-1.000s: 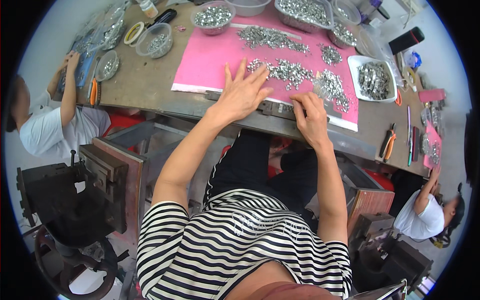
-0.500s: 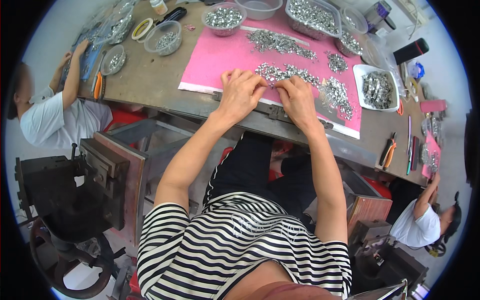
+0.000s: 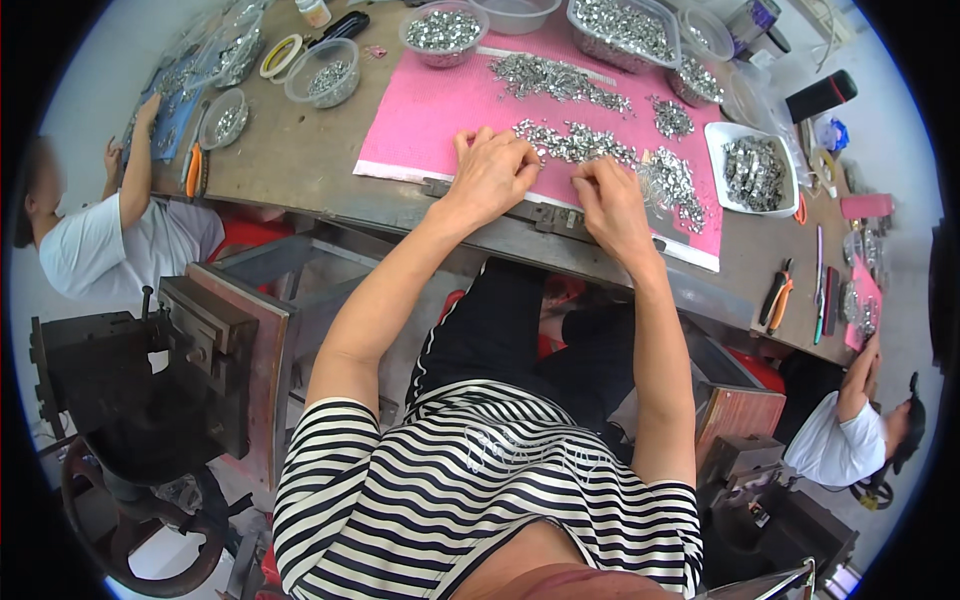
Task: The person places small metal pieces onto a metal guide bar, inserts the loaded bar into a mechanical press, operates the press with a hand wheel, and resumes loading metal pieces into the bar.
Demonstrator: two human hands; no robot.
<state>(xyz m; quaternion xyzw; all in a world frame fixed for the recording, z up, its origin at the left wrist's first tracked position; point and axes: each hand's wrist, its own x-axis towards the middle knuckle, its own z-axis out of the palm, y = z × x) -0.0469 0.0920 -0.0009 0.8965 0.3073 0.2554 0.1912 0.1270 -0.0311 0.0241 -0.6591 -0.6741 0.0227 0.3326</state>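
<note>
Both hands hover over the front of a pink ribbed mat (image 3: 425, 110). My left hand (image 3: 492, 175) has thumb and forefinger pinched together beside a spread of small shiny metal pieces (image 3: 580, 143). My right hand (image 3: 612, 208) is likewise pinched, a short gap to the right of the left. Whatever either pinch holds is too small or hidden to make out. Below them, a dark metal fixture (image 3: 555, 219) runs along the bench edge. Further heaps of metal pieces lie around: a long pile (image 3: 550, 80) behind, a small pile (image 3: 671, 117) and a pile (image 3: 676, 185) by my right hand.
A white tray (image 3: 712, 172) of metal parts stands right of the mat. Behind are a filled round tub (image 3: 441, 32) and a large rectangular tub (image 3: 625, 35). Orange-handled pliers (image 3: 776, 297) lie at right. Co-workers sit at left (image 3: 110, 240) and right (image 3: 840, 440).
My hands have drawn apart; the right one has shifted to the right and slightly nearer me. The left has moved only a little. Both stay pinched.
</note>
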